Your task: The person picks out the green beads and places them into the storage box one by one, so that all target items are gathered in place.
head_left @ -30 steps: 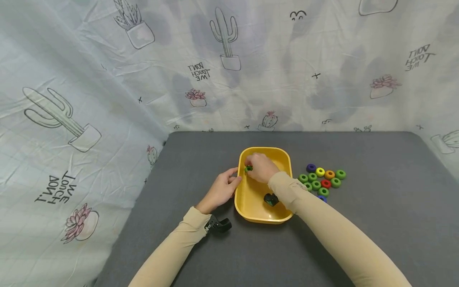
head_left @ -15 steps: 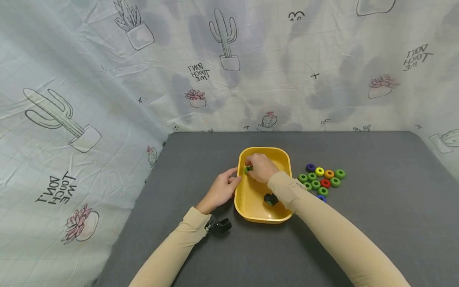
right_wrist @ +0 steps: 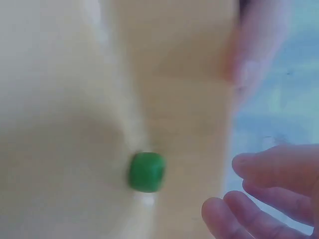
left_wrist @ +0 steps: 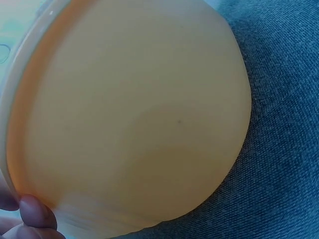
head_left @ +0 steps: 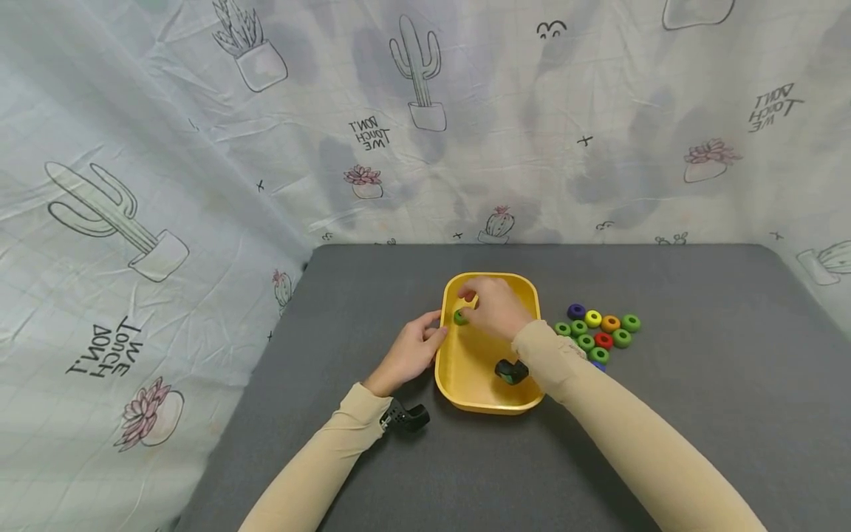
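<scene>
A single green ring bead lies in the yellow plastic tray, against its left wall. In the right wrist view the green bead sits where floor and wall meet. My right hand hovers over the tray just right of the bead, fingers and thumb apart and holding nothing. Outside the left wall, my left hand grips the tray's rim; its fingertips show at the rim in the left wrist view.
To the tray's right lies a cluster of beads: several green, plus yellow, orange, red and blue ones, partly behind the right sleeve. A grey table carries everything; a printed curtain hangs behind.
My right hand has let go of the green bead and moved slightly right, its fingers spreading. The bead stays by the left wall. My left hand and the tray have not moved.
</scene>
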The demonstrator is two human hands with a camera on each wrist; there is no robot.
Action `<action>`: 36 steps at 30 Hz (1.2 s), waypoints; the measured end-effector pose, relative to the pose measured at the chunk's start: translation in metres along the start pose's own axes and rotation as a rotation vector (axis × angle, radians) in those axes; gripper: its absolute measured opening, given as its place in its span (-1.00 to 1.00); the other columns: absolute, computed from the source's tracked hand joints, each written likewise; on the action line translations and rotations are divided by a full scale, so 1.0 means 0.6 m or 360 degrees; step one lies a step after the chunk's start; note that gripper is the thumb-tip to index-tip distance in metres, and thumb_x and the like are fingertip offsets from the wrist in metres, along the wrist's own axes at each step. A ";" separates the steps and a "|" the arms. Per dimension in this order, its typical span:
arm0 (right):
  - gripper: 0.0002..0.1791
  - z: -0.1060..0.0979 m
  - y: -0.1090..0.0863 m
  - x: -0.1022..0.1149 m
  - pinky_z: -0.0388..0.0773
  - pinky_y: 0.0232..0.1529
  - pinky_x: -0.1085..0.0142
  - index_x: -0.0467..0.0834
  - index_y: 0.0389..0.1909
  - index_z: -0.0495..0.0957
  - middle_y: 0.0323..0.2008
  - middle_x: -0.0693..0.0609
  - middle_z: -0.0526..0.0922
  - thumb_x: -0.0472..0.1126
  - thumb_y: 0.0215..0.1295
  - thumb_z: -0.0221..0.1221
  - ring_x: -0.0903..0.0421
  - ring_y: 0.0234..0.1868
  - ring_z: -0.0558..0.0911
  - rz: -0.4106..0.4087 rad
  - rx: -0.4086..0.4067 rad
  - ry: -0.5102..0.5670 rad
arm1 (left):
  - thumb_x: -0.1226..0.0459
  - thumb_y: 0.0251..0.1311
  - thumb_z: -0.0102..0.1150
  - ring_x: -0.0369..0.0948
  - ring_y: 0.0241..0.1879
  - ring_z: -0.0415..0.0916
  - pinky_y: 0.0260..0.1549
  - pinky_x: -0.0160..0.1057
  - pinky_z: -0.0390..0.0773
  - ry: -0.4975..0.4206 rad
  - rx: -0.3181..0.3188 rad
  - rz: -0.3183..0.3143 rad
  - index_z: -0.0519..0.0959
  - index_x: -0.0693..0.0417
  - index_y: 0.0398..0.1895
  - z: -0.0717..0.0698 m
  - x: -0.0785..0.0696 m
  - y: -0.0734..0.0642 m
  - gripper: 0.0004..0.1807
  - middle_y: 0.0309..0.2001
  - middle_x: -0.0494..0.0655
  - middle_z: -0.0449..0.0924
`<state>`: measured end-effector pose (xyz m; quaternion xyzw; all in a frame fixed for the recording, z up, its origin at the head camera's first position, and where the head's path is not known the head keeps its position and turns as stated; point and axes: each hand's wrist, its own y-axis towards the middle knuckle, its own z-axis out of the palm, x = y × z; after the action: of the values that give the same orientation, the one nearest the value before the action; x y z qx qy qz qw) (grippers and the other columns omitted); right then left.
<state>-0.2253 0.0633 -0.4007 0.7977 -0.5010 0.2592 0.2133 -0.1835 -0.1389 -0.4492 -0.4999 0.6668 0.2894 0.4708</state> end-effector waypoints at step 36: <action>-0.71 -0.122 -0.220 -0.072 0.53 -0.39 0.45 -0.04 -0.12 0.74 -0.23 0.16 0.69 -0.35 0.16 0.50 0.39 -0.33 0.55 -0.0285 -0.0753 -0.0119 | 0.22 0.62 -0.01 -0.21 -0.60 0.39 -0.54 -0.32 0.41 -0.0018 0.0005 -0.0005 0.27 0.13 0.59 -0.001 -0.002 -0.002 -0.44 -0.44 0.03 0.57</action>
<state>-0.1358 0.1909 -0.3816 0.7759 -0.4825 0.0851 0.3974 -0.1827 -0.1392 -0.4480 -0.4986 0.6639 0.2905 0.4757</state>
